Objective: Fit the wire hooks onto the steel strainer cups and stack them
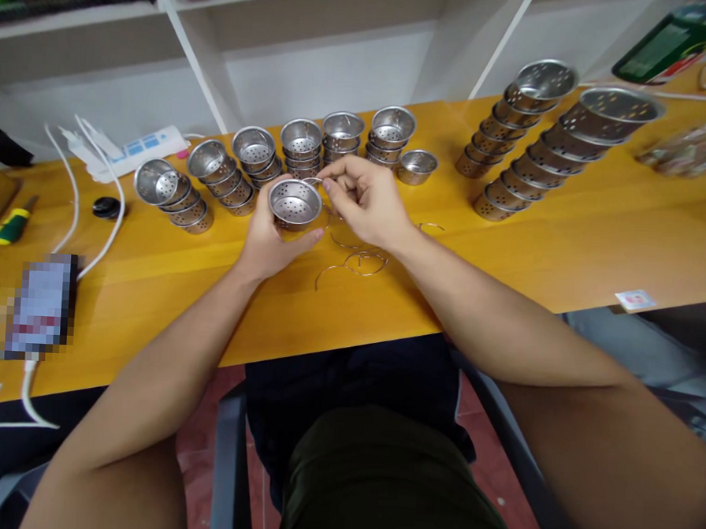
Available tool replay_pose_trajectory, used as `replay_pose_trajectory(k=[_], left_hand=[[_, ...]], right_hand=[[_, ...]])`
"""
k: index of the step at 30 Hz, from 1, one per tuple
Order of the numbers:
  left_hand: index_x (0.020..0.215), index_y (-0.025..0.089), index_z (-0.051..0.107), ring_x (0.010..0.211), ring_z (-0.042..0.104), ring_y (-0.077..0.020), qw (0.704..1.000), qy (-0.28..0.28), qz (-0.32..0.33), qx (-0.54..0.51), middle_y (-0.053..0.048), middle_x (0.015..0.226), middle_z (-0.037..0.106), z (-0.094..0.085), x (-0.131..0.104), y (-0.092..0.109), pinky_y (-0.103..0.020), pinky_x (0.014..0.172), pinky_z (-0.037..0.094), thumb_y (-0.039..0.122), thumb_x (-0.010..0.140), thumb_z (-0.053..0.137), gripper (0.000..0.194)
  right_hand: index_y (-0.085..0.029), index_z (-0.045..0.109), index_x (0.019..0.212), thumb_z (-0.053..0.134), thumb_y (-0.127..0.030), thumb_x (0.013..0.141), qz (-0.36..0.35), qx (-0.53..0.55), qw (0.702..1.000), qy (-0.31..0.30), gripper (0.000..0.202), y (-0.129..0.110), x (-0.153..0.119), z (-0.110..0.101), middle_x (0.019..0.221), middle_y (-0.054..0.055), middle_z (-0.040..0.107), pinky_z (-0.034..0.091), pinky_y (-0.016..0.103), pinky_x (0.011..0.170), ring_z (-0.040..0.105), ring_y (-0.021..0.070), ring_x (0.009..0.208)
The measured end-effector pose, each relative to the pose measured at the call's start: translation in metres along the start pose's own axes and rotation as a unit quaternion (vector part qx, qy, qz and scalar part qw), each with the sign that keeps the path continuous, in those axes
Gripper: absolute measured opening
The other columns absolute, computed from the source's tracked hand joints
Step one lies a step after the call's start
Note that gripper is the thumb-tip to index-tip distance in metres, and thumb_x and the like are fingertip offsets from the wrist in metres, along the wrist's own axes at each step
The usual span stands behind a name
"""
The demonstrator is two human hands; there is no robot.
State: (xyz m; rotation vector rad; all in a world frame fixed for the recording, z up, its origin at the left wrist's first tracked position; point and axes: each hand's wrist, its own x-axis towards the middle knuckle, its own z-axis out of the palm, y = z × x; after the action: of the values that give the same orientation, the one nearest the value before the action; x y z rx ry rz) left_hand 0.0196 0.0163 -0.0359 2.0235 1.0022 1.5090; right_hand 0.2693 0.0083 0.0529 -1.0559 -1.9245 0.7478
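Note:
My left hand is wrapped round a small perforated metal cup, with its open top tipped toward me. At the cup's far right rim, my right hand pinches a thin curved wire between thumb and finger. Whether the wire passes through a hole in the cup cannot be made out. Several loose copper-coloured wires lie curled on the table just below my hands. A single perforated cup stands on the table beyond my right hand.
Leaning stacks of perforated cups line the back of the wooden table. Two taller stacks tilt at the right. A power strip, white cables, a phone and a screwdriver are at the left. Shelving rises behind.

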Motion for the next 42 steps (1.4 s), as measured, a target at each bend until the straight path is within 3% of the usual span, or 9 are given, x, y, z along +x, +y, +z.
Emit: replay_pose_trajectory(k=[3,6,11,18,24,34,40,42], left_hand=[[0.173,0.036,0.056,0.147,0.085,-0.0372,1.0,-0.01,0.009,-0.013,-0.015,0.162,0.074,0.002,-0.003,-0.002,-0.053,0.123,0.075,0.097,0.089,0.106,0.116],[0.164,0.031,0.061,0.14,0.086,-0.0364,1.0,-0.008,0.006,0.011,-0.013,0.155,0.076,-0.001,-0.003,-0.002,-0.053,0.123,0.075,0.098,0.082,0.111,0.116],[0.162,0.03,0.061,0.144,0.085,-0.0374,1.0,-0.007,0.013,0.02,-0.013,0.155,0.077,-0.002,-0.002,0.001,-0.056,0.127,0.072,0.099,0.083,0.109,0.115],[0.155,0.029,0.062,0.132,0.087,-0.035,1.0,-0.004,-0.006,0.011,-0.012,0.146,0.08,0.001,-0.002,0.003,-0.055,0.12,0.074,0.104,0.08,0.107,0.115],[0.151,0.03,0.063,0.128,0.086,-0.0348,1.0,0.005,-0.018,0.001,-0.009,0.138,0.078,0.003,-0.001,0.006,-0.056,0.118,0.073,0.105,0.075,0.109,0.117],[0.156,0.031,0.06,0.131,0.087,-0.0335,1.0,-0.006,0.004,0.008,-0.01,0.147,0.078,0.003,-0.003,0.004,-0.051,0.117,0.074,0.1,0.08,0.111,0.115],[0.158,0.032,0.061,0.136,0.086,-0.0353,1.0,-0.01,0.002,0.012,-0.009,0.147,0.079,0.002,-0.005,0.009,-0.053,0.122,0.072,0.096,0.079,0.114,0.114],[0.156,0.031,0.063,0.132,0.087,-0.0357,1.0,-0.006,-0.004,0.021,-0.009,0.143,0.081,0.002,-0.005,0.011,-0.054,0.119,0.073,0.094,0.078,0.115,0.113]], right_hand=[[-0.028,0.082,0.139,0.074,-0.061,0.126,0.006,-0.03,1.0,0.005,0.036,0.001,0.0,0.002,0.09,0.003,0.062,0.063,0.042,0.086,0.065,0.0289,0.088],[-0.026,0.084,0.134,0.072,-0.046,0.124,-0.001,-0.042,0.999,-0.003,0.025,0.0,-0.001,0.003,0.088,0.002,0.062,0.061,0.041,0.089,0.065,0.0275,0.087],[-0.023,0.086,0.132,0.067,-0.03,0.12,-0.019,-0.061,0.998,-0.012,0.024,-0.007,-0.006,0.007,0.087,0.002,0.067,0.058,0.039,0.09,0.066,0.026,0.087],[-0.024,0.087,0.144,0.067,-0.038,0.123,0.012,-0.12,0.993,-0.016,0.032,-0.014,-0.009,0.012,0.094,0.006,0.072,0.059,0.041,0.091,0.068,0.0291,0.091],[-0.024,0.088,0.14,0.062,-0.035,0.122,0.017,-0.098,0.995,-0.003,0.034,-0.013,-0.009,0.015,0.088,0.005,0.068,0.062,0.041,0.091,0.066,0.0286,0.089],[-0.022,0.085,0.144,0.063,-0.037,0.123,0.018,-0.102,0.995,0.0,0.034,-0.01,-0.008,0.02,0.092,0.006,0.073,0.06,0.04,0.089,0.068,0.0283,0.089],[-0.027,0.076,0.166,0.072,-0.04,0.119,0.03,-0.127,0.991,-0.009,0.048,-0.015,-0.009,0.02,0.092,0.004,0.074,0.065,0.045,0.088,0.072,0.0315,0.09],[-0.028,0.078,0.16,0.072,-0.037,0.118,0.027,-0.111,0.993,-0.008,0.044,-0.014,-0.009,0.02,0.091,0.003,0.072,0.065,0.044,0.086,0.071,0.0308,0.088]])
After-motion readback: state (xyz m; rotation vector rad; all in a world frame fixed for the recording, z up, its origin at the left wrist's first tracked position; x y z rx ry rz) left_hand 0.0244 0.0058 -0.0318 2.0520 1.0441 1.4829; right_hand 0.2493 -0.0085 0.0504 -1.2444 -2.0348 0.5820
